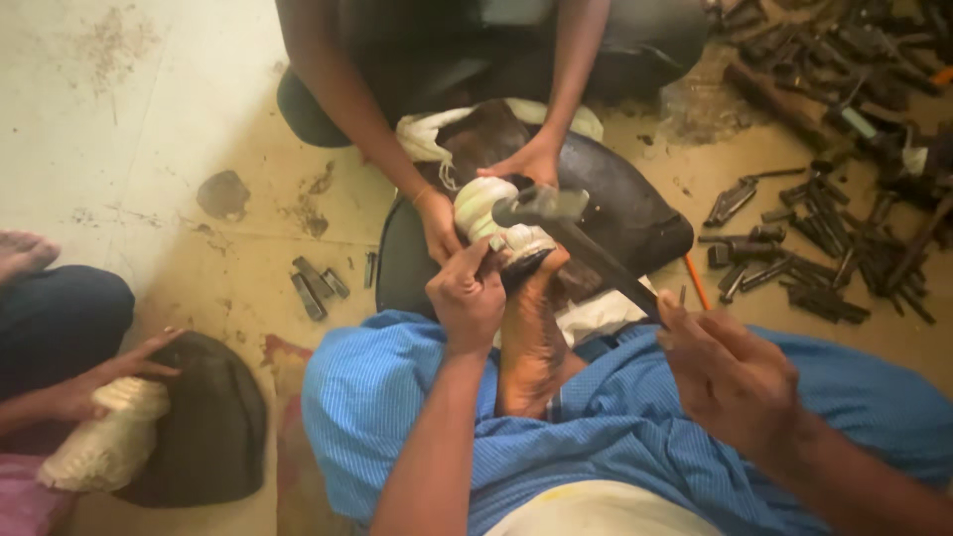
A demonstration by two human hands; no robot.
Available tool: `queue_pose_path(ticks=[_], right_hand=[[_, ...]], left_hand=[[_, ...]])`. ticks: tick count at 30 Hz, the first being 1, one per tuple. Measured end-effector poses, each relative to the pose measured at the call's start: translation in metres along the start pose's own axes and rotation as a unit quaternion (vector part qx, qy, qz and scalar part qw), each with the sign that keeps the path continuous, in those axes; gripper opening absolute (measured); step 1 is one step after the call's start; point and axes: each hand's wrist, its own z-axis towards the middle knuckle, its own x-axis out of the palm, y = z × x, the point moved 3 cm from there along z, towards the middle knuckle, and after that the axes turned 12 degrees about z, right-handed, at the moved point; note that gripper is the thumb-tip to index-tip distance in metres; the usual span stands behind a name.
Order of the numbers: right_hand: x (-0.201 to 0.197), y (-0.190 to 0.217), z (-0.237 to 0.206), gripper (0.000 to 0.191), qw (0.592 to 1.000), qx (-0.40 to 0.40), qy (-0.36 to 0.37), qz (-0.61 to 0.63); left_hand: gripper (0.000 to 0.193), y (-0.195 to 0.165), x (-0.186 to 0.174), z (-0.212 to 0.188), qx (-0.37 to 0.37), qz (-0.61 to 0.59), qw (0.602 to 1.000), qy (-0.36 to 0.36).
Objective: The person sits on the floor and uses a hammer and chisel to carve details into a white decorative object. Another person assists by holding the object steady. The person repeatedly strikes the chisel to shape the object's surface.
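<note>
My left hand (467,296) is closed around a short dark tool, mostly hidden, held against a white carved piece (481,203). My right hand (730,375) grips the handle of a hammer (581,248) whose metal head hangs just over the piece. My bare foot (531,342) presses against the piece from below. The piece rests on a black rounded cushion (635,203). A person sitting opposite steadies it with one hand (439,226) at its left and the other hand (526,162) behind it.
A heap of dark metal chisels and tools (824,238) covers the floor at the right. A few small metal bits (318,283) lie at the left of the cushion. At far left another person's hand (109,375) rests on a second white piece (104,447) on a dark cushion (213,427).
</note>
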Motion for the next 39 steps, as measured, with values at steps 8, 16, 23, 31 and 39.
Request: queue_pose_path(ticks=[8, 16, 23, 31, 39], right_hand=[[0.000, -0.008, -0.004, 0.049, 0.999, 0.022, 0.037, 0.011], [0.000, -0.019, -0.013, 0.049, 0.996, 0.064, 0.053, 0.045], [0.004, -0.027, -0.027, 0.048, 0.993, 0.067, 0.083, 0.047], [0.009, -0.032, -0.026, 0.044, 0.992, 0.089, 0.090, 0.001], [0.004, -0.034, -0.028, 0.040, 0.997, 0.048, 0.067, -0.005]], left_hand=[[0.019, -0.005, 0.000, -0.003, 0.030, 0.027, 0.999, -0.017], [0.024, -0.007, 0.001, -0.006, 0.033, 0.039, 0.999, -0.019], [0.025, -0.012, 0.002, -0.007, 0.057, 0.052, 0.997, -0.013], [0.024, -0.021, -0.001, -0.003, 0.074, 0.054, 0.996, -0.021], [0.026, -0.022, -0.002, -0.004, 0.072, 0.060, 0.995, -0.020]])
